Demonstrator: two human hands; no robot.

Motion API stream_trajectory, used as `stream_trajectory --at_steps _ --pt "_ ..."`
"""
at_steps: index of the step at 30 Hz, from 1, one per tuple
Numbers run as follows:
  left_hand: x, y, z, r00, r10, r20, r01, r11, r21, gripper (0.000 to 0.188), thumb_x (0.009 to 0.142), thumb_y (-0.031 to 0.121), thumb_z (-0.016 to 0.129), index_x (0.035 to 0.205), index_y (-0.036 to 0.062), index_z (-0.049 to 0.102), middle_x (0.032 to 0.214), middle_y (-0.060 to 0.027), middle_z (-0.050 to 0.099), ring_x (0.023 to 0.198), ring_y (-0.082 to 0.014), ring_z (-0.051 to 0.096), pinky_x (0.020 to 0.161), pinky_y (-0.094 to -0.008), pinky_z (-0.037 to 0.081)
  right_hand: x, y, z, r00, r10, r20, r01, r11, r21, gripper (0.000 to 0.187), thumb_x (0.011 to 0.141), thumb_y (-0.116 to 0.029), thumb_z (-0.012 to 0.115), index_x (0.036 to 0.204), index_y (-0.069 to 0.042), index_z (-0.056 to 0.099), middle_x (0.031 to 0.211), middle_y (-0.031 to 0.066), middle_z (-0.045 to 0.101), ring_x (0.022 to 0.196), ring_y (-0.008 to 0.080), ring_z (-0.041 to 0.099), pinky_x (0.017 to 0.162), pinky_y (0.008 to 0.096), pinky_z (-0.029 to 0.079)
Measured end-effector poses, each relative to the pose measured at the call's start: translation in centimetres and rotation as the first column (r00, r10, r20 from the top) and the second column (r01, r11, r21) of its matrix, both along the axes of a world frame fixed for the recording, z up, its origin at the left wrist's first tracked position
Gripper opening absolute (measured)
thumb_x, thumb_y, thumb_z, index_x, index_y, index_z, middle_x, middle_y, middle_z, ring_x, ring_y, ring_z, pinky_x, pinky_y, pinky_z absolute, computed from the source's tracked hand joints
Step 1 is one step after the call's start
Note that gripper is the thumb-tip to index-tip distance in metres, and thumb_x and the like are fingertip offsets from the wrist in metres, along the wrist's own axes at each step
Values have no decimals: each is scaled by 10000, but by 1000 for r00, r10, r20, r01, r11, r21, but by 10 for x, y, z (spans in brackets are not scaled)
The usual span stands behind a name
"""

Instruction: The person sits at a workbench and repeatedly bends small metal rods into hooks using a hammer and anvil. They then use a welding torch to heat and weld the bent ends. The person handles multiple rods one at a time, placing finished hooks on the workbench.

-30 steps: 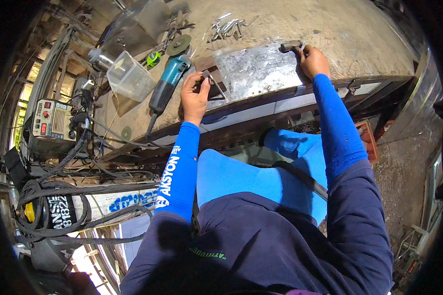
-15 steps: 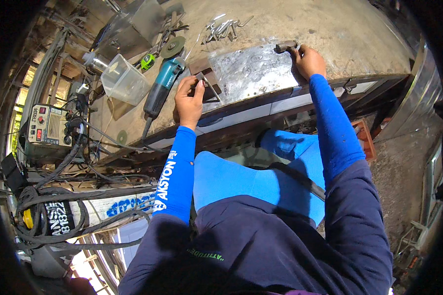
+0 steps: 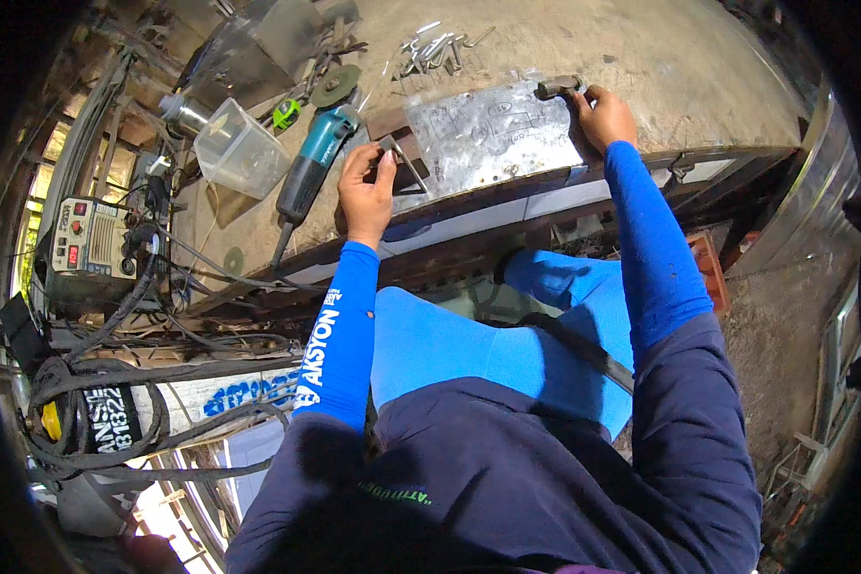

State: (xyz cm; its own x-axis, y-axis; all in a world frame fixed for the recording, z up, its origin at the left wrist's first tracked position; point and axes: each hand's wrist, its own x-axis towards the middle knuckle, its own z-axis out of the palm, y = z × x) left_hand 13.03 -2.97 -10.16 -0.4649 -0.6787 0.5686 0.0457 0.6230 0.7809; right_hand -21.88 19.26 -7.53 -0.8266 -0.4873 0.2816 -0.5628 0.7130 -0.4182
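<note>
Two holds noted: left hand (image 3: 365, 203) pinching a rod (image 3: 412, 168) at the near left of the plate (image 3: 493, 129), right hand (image 3: 607, 121) closed on a hammer (image 3: 556, 88) at its far right, apparently a positioning step, the next move likely calling for a steady rod.

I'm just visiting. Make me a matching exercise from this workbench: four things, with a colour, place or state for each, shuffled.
Things:
1. Hammer
2. Angle grinder
3. Tape measure
4. Plastic container

Descriptions:
A. See-through
B. Teal and black
C. In the person's right hand
D. Bright green

Right pairs: 1-C, 2-B, 3-D, 4-A
</note>
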Motion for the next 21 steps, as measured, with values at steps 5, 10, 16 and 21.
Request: stream_trajectory --at_steps 5,10,16,21 --pt "2 4 4 1000 -12 3 12 999 46 183 960 108 773 1076 -25 728 1168 -108 714 1049 -215 679 916 -338 533 4 -1 1 1000 -6 14 7 1000 -24 391 1019 -469 645 1140 -124 783 1060 206 783 1026 418 743 898 520 582" --pt "3 -2 0 1000 14 23 -15 1000 17 186 969 115 763 1079 -31 726 1165 -112 713 1027 -204 681 884 -320 534 7 -2 0 1000 8 -12 -8 1000 -5 364 1018 -439 648 1154 -125 774 1060 207 782 1020 417 745 903 518 583" --pt "0 0 2 1000 3 -12 -3 1000 9 192 972 133 762 1076 -24 725 1149 -117 716 1035 -228 679 893 -335 525 5 -2 -1 1000 0 -21 0 1000 -3 352 1016 -431 650 1112 -111 763 1040 206 782 1010 425 741 903 536 577" --pt "2 -1 0 1000 22 12 -22 999 29 198 972 144 764 1070 -24 727 1146 -117 719 1049 -233 680 898 -331 523 10 -6 1 999 -10 -36 10 1000 11 368 1016 -442 641 1111 -108 761 1045 210 780 1015 426 741 895 535 579"
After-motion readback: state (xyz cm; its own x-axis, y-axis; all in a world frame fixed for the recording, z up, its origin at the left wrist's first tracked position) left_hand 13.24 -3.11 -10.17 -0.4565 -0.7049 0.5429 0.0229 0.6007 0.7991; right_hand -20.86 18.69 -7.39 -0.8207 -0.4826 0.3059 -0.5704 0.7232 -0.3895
